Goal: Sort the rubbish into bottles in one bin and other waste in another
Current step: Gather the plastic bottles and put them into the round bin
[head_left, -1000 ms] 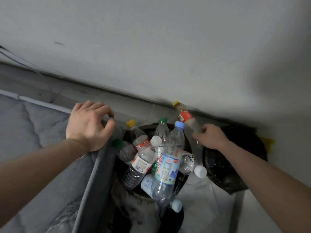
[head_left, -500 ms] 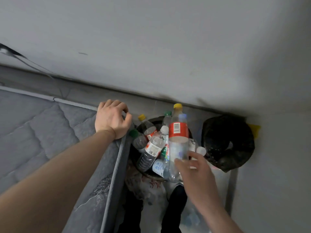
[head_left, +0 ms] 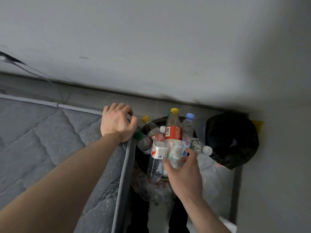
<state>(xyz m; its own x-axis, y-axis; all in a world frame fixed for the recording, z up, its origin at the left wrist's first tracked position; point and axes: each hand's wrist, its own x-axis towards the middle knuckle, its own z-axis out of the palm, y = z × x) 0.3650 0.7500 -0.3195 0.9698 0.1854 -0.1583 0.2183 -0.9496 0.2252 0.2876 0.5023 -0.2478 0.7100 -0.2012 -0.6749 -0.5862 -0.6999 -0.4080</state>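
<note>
A round bin (head_left: 158,118) between the mattress and the wall is heaped with several clear plastic bottles. My right hand (head_left: 182,172) grips the base of a clear bottle with a red label and yellow cap (head_left: 173,132), held upright over the heap. Beside it stand a blue-capped bottle (head_left: 187,130), a white-capped one (head_left: 158,152) and a green-capped one (head_left: 143,142). A second bin lined with a black bag (head_left: 232,140) sits to the right in the corner. My left hand (head_left: 117,122) rests on the mattress corner, fingers curled, holding nothing.
A grey quilted mattress (head_left: 50,140) fills the left side, its edge right next to the bottle bin. White walls close the corner behind and to the right. A clear plastic bag (head_left: 210,175) and printed wrappers (head_left: 159,185) lie on the floor below the bins.
My right hand took the red-labelled bottle from near the black-bag bin and brought it over the bottle heap, now gripping its base. The left hand stayed on the mattress corner.
</note>
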